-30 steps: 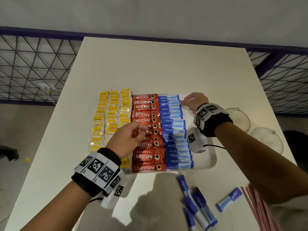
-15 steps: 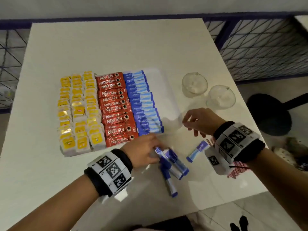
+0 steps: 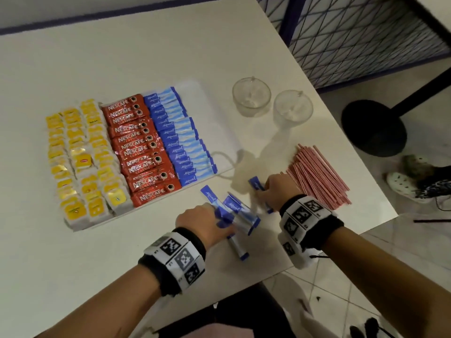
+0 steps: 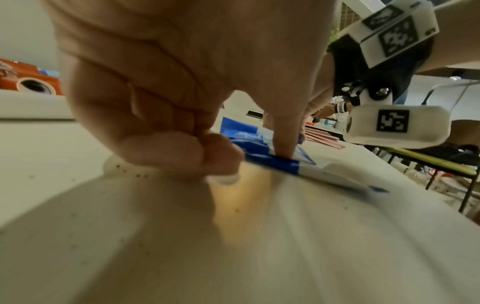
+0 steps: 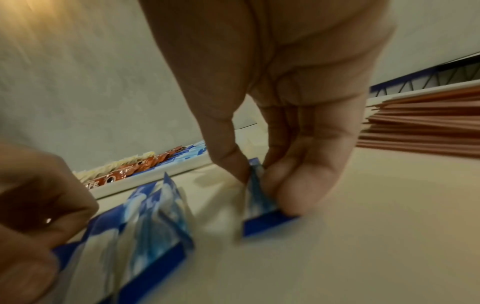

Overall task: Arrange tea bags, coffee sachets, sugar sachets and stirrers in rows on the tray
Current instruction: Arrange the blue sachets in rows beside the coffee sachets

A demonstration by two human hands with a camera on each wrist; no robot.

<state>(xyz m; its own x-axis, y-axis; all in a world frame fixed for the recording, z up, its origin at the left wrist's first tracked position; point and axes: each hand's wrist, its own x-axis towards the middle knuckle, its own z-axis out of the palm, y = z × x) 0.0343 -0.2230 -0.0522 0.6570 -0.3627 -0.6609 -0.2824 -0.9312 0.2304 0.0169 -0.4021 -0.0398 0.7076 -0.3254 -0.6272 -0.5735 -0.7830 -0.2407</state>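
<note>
A white tray [image 3: 212,132] holds rows of yellow tea bags [image 3: 80,157], red coffee sachets [image 3: 141,147] and blue sugar sachets [image 3: 180,140]; its right strip is bare. Several loose sugar sachets [image 3: 234,208] lie on the table in front of the tray. My left hand [image 3: 219,215] grips a bunch of them, with its fingers curled and the index fingertip [image 4: 283,148] pressing one down. To the right, my right hand [image 5: 255,176] pinches a single sugar sachet [image 5: 262,197] between thumb and fingers, low on the table. A pile of pink stirrers [image 3: 317,174] lies just right of that hand.
Two glass cups [image 3: 251,100] [image 3: 292,108] stand right of the tray. The table's right edge and front corner [image 3: 390,213] run close behind the stirrers. Beyond it are a floor, a black table base [image 3: 373,128] and a blue mesh railing [image 3: 353,32].
Both hands left the tray and came down to the loose sugar sachets at the table front. The left has gathered a bunch, the right has pinched one. The head view swung right.
</note>
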